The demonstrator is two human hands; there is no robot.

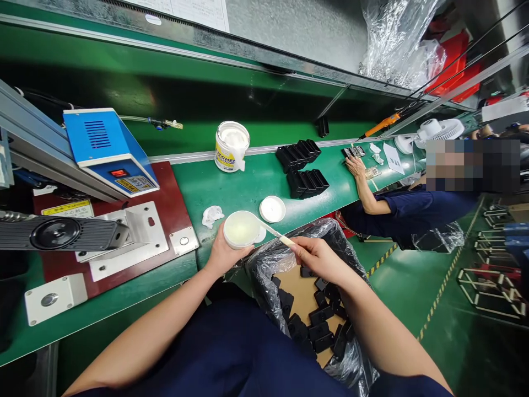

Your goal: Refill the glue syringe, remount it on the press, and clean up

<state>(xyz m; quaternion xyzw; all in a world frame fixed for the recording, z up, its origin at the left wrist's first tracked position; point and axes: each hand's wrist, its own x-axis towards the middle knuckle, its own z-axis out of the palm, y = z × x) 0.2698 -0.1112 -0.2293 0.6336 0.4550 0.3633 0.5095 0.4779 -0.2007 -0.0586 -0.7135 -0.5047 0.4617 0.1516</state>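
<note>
Fingers of the left hand (222,255) clasp a small white cup (241,227) from below at the edge of the table (248,187), likely steadying it so the white stick (275,232), pinched in the right hand (317,259), reaches inside; a bag-lined box (297,286) of black parts (320,317) sits just beneath.

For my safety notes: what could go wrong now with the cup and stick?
The left hand holds the small white round cup at the green table edge; paste from the thin white stick in the right hand might drip onto the black plastic parts in the box below. The open white paste jar could collect dust.
</note>
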